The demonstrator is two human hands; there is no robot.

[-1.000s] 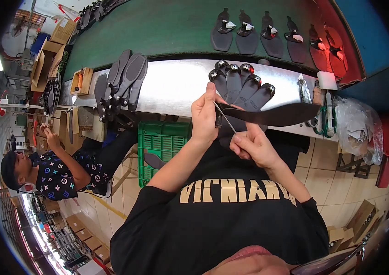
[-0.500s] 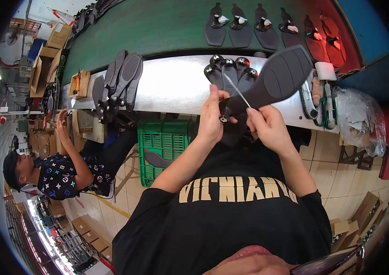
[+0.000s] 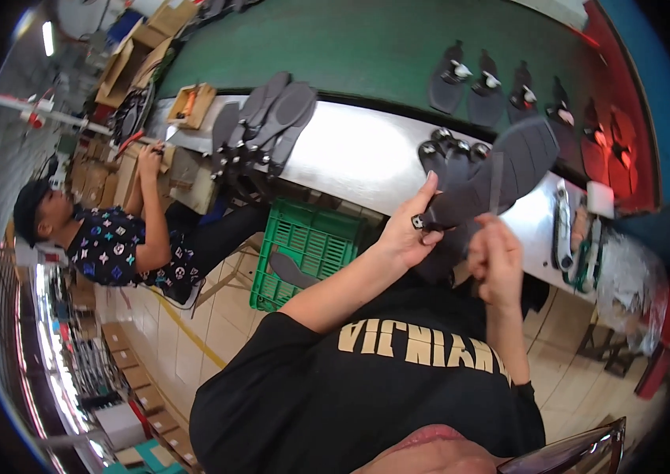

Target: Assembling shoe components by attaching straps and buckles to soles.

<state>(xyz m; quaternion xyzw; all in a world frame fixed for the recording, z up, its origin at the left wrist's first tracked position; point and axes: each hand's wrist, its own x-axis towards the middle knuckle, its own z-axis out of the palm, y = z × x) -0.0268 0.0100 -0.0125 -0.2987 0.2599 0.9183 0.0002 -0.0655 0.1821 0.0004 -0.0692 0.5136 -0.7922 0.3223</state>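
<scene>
My left hand [image 3: 412, 231] is closed around the narrow end of a dark sandal [image 3: 521, 166], near a small shiny ornament. The ridged underside of its sole faces up and tilts away to the right. In my right hand [image 3: 498, 257], fingers pinched, is a thin silvery tool [image 3: 496, 186], smeared by motion. It stands upright in front of the sole; whether it touches the sole I cannot tell. Just beyond, several dark sandals with shiny round ornaments [image 3: 455, 154] lie on the metal bench [image 3: 359, 150].
Several sandals [image 3: 485, 91] line the green surface [image 3: 335, 47]. Scissors [image 3: 585, 265], a white block [image 3: 600, 199] and a plastic bag [image 3: 631, 292] sit right. Left are piled soles [image 3: 276, 118], a green crate [image 3: 311, 245] holding a loose sole [image 3: 293, 270], and a seated co-worker [image 3: 118, 237].
My right hand has turned upright, and the tool has swung from slanting left to nearly vertical. The whole view has shifted. The co-worker's hands have come together around something dark.
</scene>
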